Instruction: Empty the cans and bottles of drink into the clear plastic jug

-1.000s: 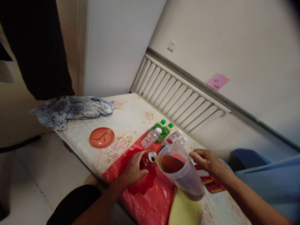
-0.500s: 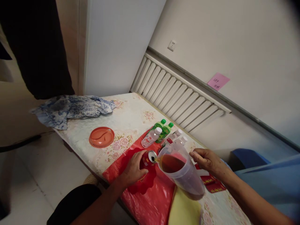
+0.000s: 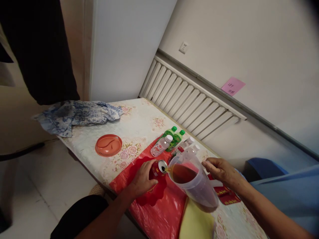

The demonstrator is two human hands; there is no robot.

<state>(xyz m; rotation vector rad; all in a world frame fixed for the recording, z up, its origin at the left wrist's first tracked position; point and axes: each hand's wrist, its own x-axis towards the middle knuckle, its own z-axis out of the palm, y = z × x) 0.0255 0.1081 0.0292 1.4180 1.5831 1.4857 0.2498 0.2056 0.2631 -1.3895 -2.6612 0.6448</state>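
My left hand [image 3: 143,179] is wrapped round a red drink can [image 3: 155,171], its opened top facing the pitcher. The can is at a red scalloped dish [image 3: 159,194]; whether its base touches the dish is hidden. My right hand [image 3: 221,171] is closed on the handle of a clear plastic pitcher [image 3: 201,192], partly hidden by the fingers. The pitcher is tilted toward the can, with reddish-brown liquid [image 3: 183,173] near its rim. A thin amber stream [image 3: 167,169] runs between the pitcher's spout and the can's opening.
Several bottles, among them a clear one [image 3: 160,146] and a green one [image 3: 177,137], stand behind the can. A red plastic sheet [image 3: 169,215], yellow cloth [image 3: 196,222], red packs [image 3: 228,196], orange plate [image 3: 108,145] and blue patterned cloth [image 3: 92,111] lie on the table.
Almost nothing differs. The pitcher and both hands keep their places, with the amber stream present in both frames; the whole view has shifted very slightly.
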